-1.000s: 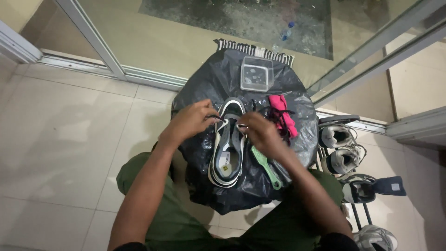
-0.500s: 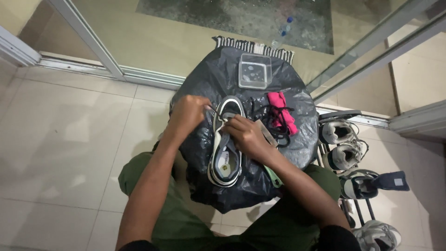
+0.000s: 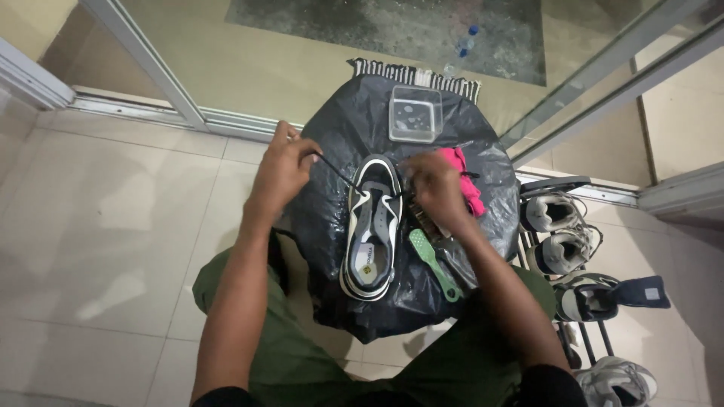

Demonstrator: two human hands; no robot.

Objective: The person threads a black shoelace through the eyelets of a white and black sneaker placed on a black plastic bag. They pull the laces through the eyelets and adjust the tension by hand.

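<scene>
A black, grey and cream sneaker [image 3: 371,226] lies toe-away on a black plastic sheet [image 3: 332,218] covering a small round table. My left hand [image 3: 285,167] is out to the left of the shoe, pinching a black shoelace [image 3: 339,175] that runs taut from its fingers to the shoe's eyelets. My right hand [image 3: 435,188] rests at the right side of the shoe's tongue area, fingers curled by the eyelets; its grip is blurred.
A green brush [image 3: 434,262] lies right of the sneaker, a pink cloth [image 3: 465,181] behind my right hand. A clear square container [image 3: 415,113] sits at the table's far side. A shoe rack [image 3: 581,249] with several sneakers stands right. Glass door frames run behind.
My left hand has moved out to the left, drawing the black lace away from the shoe. My right hand stayed by the shoe's eyelets. The view has shifted slightly.
</scene>
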